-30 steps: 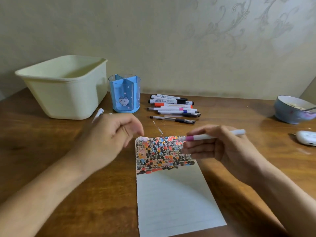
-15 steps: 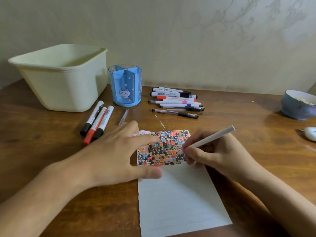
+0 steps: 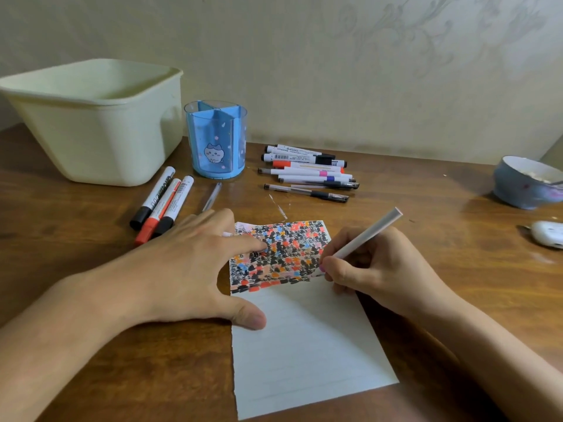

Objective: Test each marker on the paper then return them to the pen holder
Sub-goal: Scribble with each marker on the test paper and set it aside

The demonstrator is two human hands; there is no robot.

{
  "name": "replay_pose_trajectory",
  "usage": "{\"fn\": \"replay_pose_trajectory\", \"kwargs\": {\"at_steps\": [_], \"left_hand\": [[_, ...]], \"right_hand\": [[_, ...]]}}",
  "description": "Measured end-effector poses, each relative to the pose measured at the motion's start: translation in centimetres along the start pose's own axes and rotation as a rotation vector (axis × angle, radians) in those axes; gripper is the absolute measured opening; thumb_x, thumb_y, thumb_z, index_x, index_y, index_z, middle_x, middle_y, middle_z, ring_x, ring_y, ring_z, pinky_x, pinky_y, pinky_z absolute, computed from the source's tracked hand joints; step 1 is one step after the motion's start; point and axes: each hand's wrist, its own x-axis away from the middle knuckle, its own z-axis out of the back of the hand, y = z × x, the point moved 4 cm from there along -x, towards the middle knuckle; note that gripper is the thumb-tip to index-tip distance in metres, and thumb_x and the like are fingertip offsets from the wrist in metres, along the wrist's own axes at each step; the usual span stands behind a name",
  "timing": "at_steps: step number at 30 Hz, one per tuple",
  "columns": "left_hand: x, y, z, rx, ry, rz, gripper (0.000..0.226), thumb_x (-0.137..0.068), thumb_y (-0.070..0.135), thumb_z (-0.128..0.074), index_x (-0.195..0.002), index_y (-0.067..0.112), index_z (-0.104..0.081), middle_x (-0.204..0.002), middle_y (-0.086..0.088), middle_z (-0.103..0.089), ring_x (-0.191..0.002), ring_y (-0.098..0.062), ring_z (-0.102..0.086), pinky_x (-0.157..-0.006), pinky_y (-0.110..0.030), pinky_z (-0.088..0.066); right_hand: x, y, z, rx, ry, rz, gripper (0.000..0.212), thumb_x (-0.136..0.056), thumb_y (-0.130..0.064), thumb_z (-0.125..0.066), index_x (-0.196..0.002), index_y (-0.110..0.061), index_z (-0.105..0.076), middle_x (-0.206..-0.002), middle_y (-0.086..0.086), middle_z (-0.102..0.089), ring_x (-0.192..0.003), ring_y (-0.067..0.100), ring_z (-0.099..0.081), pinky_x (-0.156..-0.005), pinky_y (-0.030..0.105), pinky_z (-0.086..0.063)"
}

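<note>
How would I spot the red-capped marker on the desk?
Start at the big cream plastic tub at the back left of the wooden desk. Just in front of it lie three thick white markers side by side. The red-capped marker is the middle one; both neighbours have black caps.

Three thick markers (image 3: 161, 205) and a clear pen (image 3: 212, 197) lie before the pen holder (image 3: 215, 141).

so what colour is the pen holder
Blue pen holder with a small cat picture, clearest in the head view.

White marker (image 3: 368, 233) tilted on scribbled paper (image 3: 304, 336)
</note>
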Motion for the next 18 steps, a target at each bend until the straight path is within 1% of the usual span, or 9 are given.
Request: {"fn": "replay_pose_trajectory", "kwargs": {"at_steps": [3, 6, 9, 12, 15, 18], "left_hand": [[-0.1, -0.1, -0.11, 0.01, 0.004, -0.013, 0.113, -0.045, 0.104, -0.043, -0.146, 0.059, -0.016, -0.104, 0.037, -0.018, -0.104, 0.001, -0.029, -0.099, -0.03, -0.039], [-0.23, -0.26, -0.2, 0.014, -0.005, -0.005, 0.114, -0.045, 0.103, -0.044, -0.146, 0.058, -0.016, -0.104, 0.036, -0.019, -0.104, 0.003, -0.028, -0.097, -0.03, -0.039], [-0.28, -0.2, -0.19, 0.02, -0.015, 0.003, 0.115, -0.045, 0.104, -0.044, -0.146, 0.058, -0.015, -0.106, 0.037, -0.018, -0.107, 0.002, -0.028, -0.098, -0.03, -0.038], [-0.19, -0.15, -0.15, 0.032, -0.015, 0.002, 0.114, -0.046, 0.102, -0.046, -0.146, 0.058, -0.017, -0.104, 0.038, -0.019, -0.107, 0.001, -0.028, -0.099, -0.03, -0.038], [-0.18, -0.1, -0.14, 0.031, -0.016, 0.001, 0.114, -0.045, 0.102, -0.045, -0.146, 0.058, -0.017, -0.105, 0.035, -0.021, -0.11, 0.0, -0.03, -0.102, -0.032, -0.039], [-0.21, 0.03, -0.12, 0.026, -0.031, 0.017, 0.112, -0.047, 0.101, -0.046, -0.146, 0.058, -0.016, -0.105, 0.031, -0.023, -0.109, 0.001, -0.029, -0.099, -0.031, -0.039]], "right_hand": [[0.03, 0.02, -0.14, 0.008, 0.003, 0.008, 0.005, -0.087, -0.016, -0.073, -0.085, -0.02, -0.072, -0.079, 0.0, -0.075, -0.067, 0.015, -0.073, -0.062, 0.025, -0.06], [-0.02, 0.06, -0.29, 0.019, 0.005, 0.008, 0.006, -0.087, -0.015, -0.074, -0.085, -0.021, -0.072, -0.078, -0.003, -0.075, -0.068, 0.013, -0.073, -0.063, 0.025, -0.06], [-0.12, 0.12, -0.32, 0.058, 0.01, 0.011, 0.01, -0.085, -0.016, -0.076, -0.082, -0.024, -0.072, -0.074, -0.008, -0.074, -0.068, 0.009, -0.072, -0.062, 0.022, -0.058], [-0.17, 0.09, -0.14, 0.054, 0.023, 0.014, 0.011, -0.085, -0.014, -0.074, -0.079, -0.022, -0.071, -0.071, -0.009, -0.072, -0.065, 0.011, -0.071, -0.06, 0.021, -0.055], [-0.1, 0.0, -0.31, 0.04, 0.006, 0.02, 0.008, -0.085, -0.015, -0.074, -0.081, -0.021, -0.072, -0.073, -0.008, -0.073, -0.067, 0.009, -0.071, -0.06, 0.021, -0.056], [-0.14, 0.01, -0.25, 0.067, 0.021, 0.022, 0.013, -0.084, -0.012, -0.074, -0.077, -0.023, -0.071, -0.07, -0.01, -0.072, -0.064, 0.006, -0.069, -0.058, 0.018, -0.053]]}}
